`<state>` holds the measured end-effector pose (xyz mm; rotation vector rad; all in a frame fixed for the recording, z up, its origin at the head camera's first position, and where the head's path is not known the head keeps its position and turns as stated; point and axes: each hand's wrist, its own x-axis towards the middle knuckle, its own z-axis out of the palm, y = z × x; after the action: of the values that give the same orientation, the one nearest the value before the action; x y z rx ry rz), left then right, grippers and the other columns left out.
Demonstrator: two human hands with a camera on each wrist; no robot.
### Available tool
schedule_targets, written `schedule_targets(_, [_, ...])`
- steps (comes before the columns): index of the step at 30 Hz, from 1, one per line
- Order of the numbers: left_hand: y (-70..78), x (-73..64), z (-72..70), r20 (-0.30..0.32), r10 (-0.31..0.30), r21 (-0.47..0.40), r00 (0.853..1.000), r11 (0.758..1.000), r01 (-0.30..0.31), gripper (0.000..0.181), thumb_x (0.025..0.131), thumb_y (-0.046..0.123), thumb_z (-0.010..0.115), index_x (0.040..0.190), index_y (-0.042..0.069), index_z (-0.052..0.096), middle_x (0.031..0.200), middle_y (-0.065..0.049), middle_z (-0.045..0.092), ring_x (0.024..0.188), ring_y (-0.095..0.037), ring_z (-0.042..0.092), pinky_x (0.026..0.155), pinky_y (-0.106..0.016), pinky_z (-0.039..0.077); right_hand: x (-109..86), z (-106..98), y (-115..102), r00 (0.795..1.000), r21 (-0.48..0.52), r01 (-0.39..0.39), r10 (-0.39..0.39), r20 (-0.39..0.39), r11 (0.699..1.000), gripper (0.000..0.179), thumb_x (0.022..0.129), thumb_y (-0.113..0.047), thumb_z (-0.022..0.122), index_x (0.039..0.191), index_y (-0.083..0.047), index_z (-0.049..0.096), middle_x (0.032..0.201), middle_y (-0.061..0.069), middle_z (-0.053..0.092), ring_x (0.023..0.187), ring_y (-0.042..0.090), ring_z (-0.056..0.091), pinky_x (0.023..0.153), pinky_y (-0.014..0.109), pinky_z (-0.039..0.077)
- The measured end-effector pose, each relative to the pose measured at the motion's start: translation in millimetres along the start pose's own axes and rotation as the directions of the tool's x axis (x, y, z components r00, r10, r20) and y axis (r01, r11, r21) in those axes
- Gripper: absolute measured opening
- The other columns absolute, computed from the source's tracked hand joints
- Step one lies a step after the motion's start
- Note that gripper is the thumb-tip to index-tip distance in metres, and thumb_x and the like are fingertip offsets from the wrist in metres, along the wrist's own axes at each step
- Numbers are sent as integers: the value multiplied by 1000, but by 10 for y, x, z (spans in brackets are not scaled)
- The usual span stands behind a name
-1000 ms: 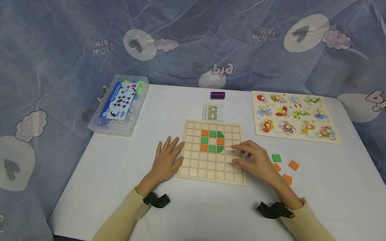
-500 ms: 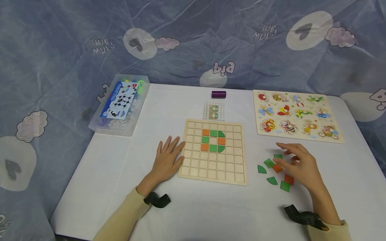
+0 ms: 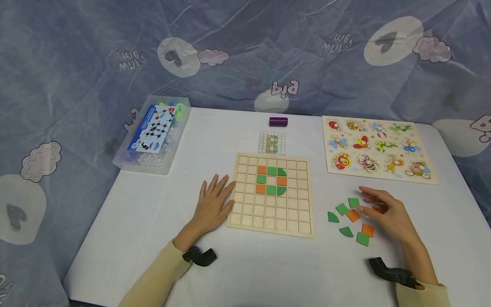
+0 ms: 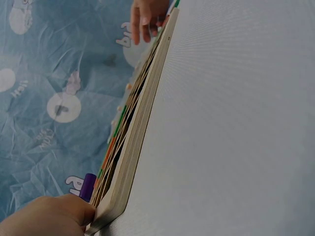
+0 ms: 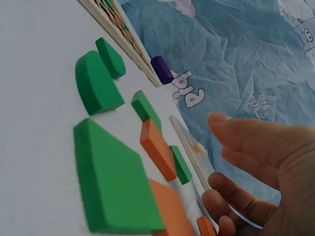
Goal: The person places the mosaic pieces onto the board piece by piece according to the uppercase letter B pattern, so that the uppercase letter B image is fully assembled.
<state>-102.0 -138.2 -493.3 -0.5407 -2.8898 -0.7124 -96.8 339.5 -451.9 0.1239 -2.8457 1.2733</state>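
My left hand (image 3: 211, 204) lies flat with fingers spread, its fingertips at the left edge of a wooden grid board (image 3: 264, 212). Set in the board's upper middle are green and orange square tiles and two green quarter-round tiles (image 3: 281, 191), forming a ring round one bare cell. My right hand (image 3: 389, 215) hovers at the loose tiles right of the board, thumb and forefinger apart. Under its fingers an orange tile (image 5: 205, 227) shows partly. Beside it lie a green square tile (image 3: 353, 202), an orange tile (image 3: 368, 230) and a quarter-round tile (image 3: 346, 231), among others.
Behind the board lie a small pattern card (image 3: 271, 143) and a purple cylinder (image 3: 278, 122). A wooden insect puzzle (image 3: 379, 147) is at the back right. At the back left stands a clear plastic box (image 3: 153, 134) with a blue label.
My right hand has moved right, from over the board's right edge to the loose tiles, which now show more fully. My left hand stays in place at the board.
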Motion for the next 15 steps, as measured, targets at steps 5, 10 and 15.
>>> schedule_targets(5, [5,-1,-4,4,-1,6,1000,1000,1,51,100,34,49,148,16,45,157,-12,35,149,-39,19,116,-64,7,-7,12,23,999,-23,-26,27,30,999,56,85,-21,77,137,-9,57,114,-27,52,97,-6,47,76,10,33])
schedule_targets(10, [11,1,-13,11,-7,1,1000,1000,7,51,100,34,49,148,16,45,157,-12,35,150,-38,18,116,-64,7,-4,29,37,999,-34,-16,18,48,999,55,86,-23,76,137,-10,57,115,-22,53,98,-6,45,77,9,31])
schedule_targets(15, [14,5,-16,13,-8,-4,1000,1000,8,51,100,34,48,148,16,45,158,-12,34,150,-38,18,117,-63,7,4,66,64,999,-54,7,-5,42,999,52,86,-19,76,135,-10,59,116,-19,53,100,-7,44,80,6,30])
